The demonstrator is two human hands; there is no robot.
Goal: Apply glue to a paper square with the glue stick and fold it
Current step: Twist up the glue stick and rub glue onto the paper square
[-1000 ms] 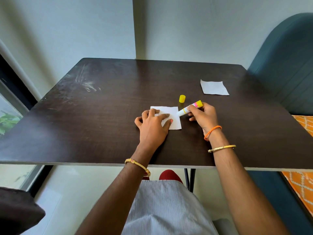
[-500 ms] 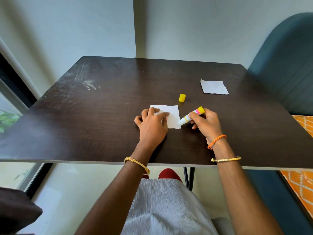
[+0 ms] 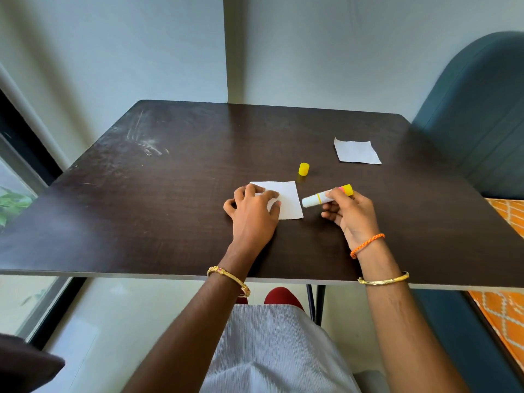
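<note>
A white paper square (image 3: 287,201) lies flat on the dark table (image 3: 170,208). My left hand (image 3: 252,214) presses down on its left part, fingers spread over it. My right hand (image 3: 350,215) holds the uncapped glue stick (image 3: 326,196), white with a yellow and pink end. Its white tip points left and hovers just off the paper's right edge, not touching it. The yellow cap (image 3: 303,169) stands on the table just behind the paper.
A second white paper square (image 3: 356,151) lies at the back right of the table. A teal upholstered seat (image 3: 482,123) stands to the right, with an orange patterned cushion (image 3: 507,307) below. A window (image 3: 14,194) is on the left.
My right hand has drawn the glue stick off the paper, to the right and toward me. My left hand has stayed on the paper.
</note>
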